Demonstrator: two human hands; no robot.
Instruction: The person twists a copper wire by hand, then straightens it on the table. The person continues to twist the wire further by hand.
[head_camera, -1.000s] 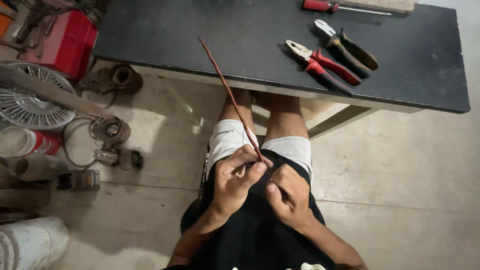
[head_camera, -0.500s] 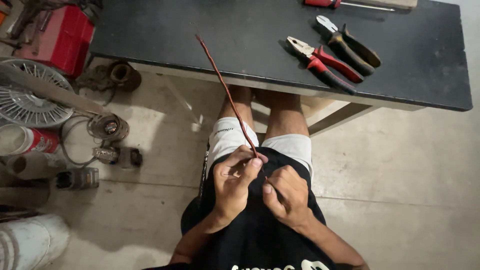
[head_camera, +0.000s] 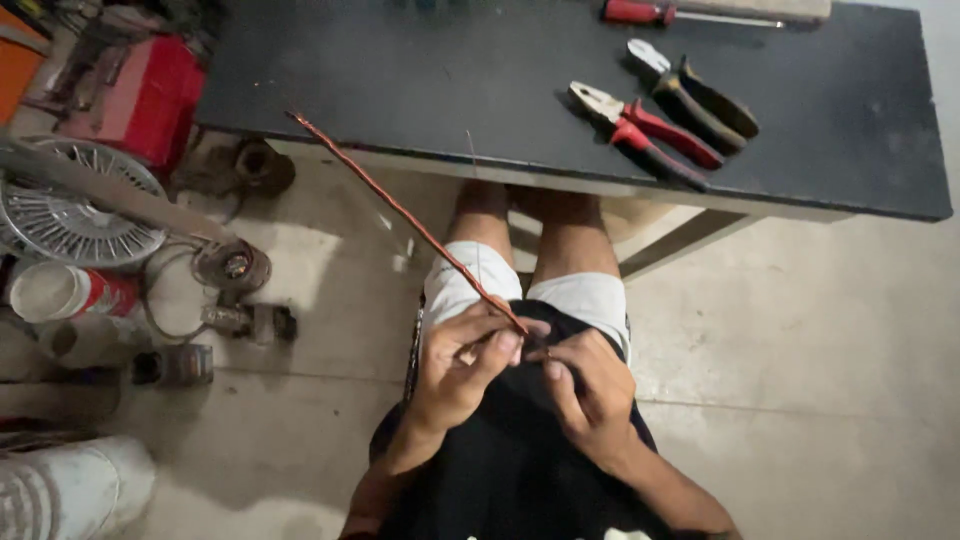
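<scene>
The dark counter (head_camera: 420, 80) carried red-handled pliers (head_camera: 640, 135) and dark-handled pliers (head_camera: 695, 95). Below its edge, over the lap, the left hand (head_camera: 460, 370) and right hand (head_camera: 590, 395) pinched the near end of a long reddish twisted wire (head_camera: 400, 212), slanting up-left.

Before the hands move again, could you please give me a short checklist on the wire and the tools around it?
1. Left hand grips wire: ok, fingers close round its lower end.
2. Right hand on wire: cannot tell, fingertips meet near the end but contact is hidden.
3. Wire's free end clear: ok, it points up and left, over the floor, apart from the table edge.
4. Red pliers within reach: ok, they lie on the table just ahead.
5. Dark pliers lie apart from the hands: ok.
6. Screwdriver at the table's far edge: ok, untouched.
</scene>
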